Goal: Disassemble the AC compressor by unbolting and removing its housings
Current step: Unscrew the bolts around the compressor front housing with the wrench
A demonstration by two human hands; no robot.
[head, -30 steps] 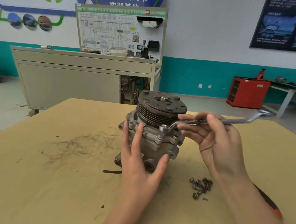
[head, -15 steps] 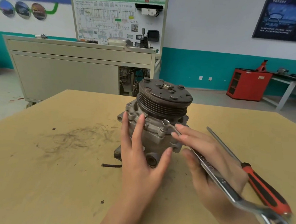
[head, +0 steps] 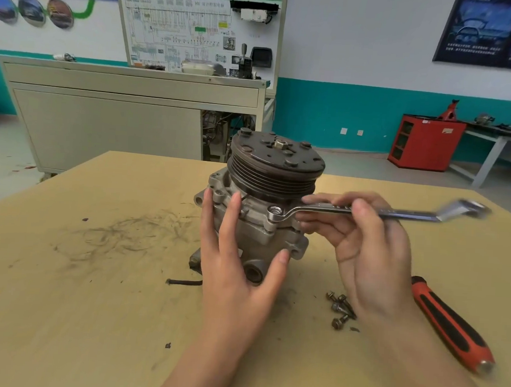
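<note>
The AC compressor (head: 266, 200) stands upright on the wooden table (head: 75, 286), dark ribbed pulley on top, grey cast housing below. My left hand (head: 236, 270) presses flat against the housing's near side, fingers spread around it. My right hand (head: 365, 246) grips a silver ring wrench (head: 368, 211) that lies level and points right. The wrench's ring end sits over a bolt (head: 275, 210) on the housing flange just under the pulley.
Several removed bolts (head: 339, 308) lie on the table near my right wrist. A screwdriver with a red and black handle (head: 450, 325) lies to the right. A short dark cord piece (head: 184, 282) lies left of the compressor. A grey cabinet (head: 126, 118) stands behind the table.
My right hand swung the wrench from pointing down toward me back up to level and pointing right, ring end on the flange bolt. My left hand stayed on the housing.
</note>
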